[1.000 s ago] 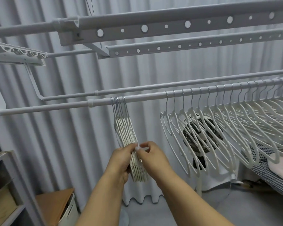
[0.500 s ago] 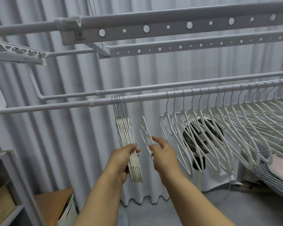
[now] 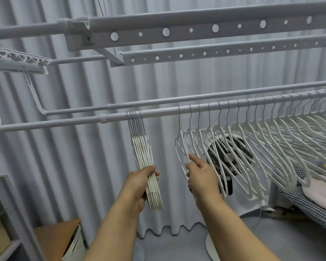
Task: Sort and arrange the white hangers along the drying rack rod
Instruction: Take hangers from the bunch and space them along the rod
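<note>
Head view: grey pleated curtains [image 3: 79, 147] fill the background from nine o'clock to three o'clock. At twelve o'clock run the perforated upper rails [image 3: 196, 31] of the drying rack. Below them the drying rack rod [image 3: 64, 122] crosses the picture from nine o'clock, rising toward three o'clock, with a thinner back rod [image 3: 158, 101] just behind it. Along the rod's right part, from centre to three o'clock, hangs a long spaced row of white hangers [image 3: 262, 144], hooks set apart one by one. Behind that row stands a black fan [image 3: 228, 157]. At four o'clock lies a checked fabric [image 3: 309, 202]; at seven o'clock a wooden-topped bin [image 3: 55, 236] sits beside a shelf [image 3: 2, 223].

Left of centre a tight bundle of hangers [image 3: 143, 153] hangs from the rod, hooks bunched together. The left hand [image 3: 139, 185] grips the lower part of this bundle, fingers curled round it. The right hand [image 3: 201, 178] is near the leftmost hanger [image 3: 179, 147] of the spaced row, index finger stretched out and touching its arm; whether the other fingers hold it cannot be told.
</note>
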Tool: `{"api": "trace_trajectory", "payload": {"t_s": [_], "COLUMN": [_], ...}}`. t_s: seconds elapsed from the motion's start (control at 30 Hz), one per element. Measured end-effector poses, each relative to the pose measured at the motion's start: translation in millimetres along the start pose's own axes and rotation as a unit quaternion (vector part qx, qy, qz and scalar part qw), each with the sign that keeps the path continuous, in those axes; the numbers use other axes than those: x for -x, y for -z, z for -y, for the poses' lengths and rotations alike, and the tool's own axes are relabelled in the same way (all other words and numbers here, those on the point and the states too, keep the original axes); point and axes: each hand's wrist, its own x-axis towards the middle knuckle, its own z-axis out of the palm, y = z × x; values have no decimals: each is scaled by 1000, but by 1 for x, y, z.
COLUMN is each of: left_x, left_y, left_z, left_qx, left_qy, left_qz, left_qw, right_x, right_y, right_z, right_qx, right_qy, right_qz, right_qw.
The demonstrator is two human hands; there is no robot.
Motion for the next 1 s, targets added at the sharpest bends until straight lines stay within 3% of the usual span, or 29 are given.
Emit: {"api": "trace_trajectory", "payload": {"t_s": [0.3,0.53,0.6,0.7,0.8,0.87,1.0], "left_x": [0,1,2,4,6,7,9], "left_y": [0,-2,-2,-3,-2,0,4], "left_z": [-1,-1,-1,-2,-2,-3,-4], "left_qx": [-8,-16,-20,-26,-32,-32,-25], "left_qy": [0,-1,1,3,3,3,-7], "left_qz": [1,-1,-1,3,9,19,39], "left_qw": [1000,1000,1000,1000,999,999,999], "right_x": [4,11,17,28,36,39,43], "right_y": [-2,0,3,2,-9,-18,-33], "right_z": [-1,5,9,16,21,24,24], "right_qx": [11,98,216,386,372,331,279], "right_qy": [-1,29,67,158,291,315,175], "right_qz": [-6,-25,-42,-115,-160,-101,54], "right_qw": [1000,994,973,901,867,884,943]}}
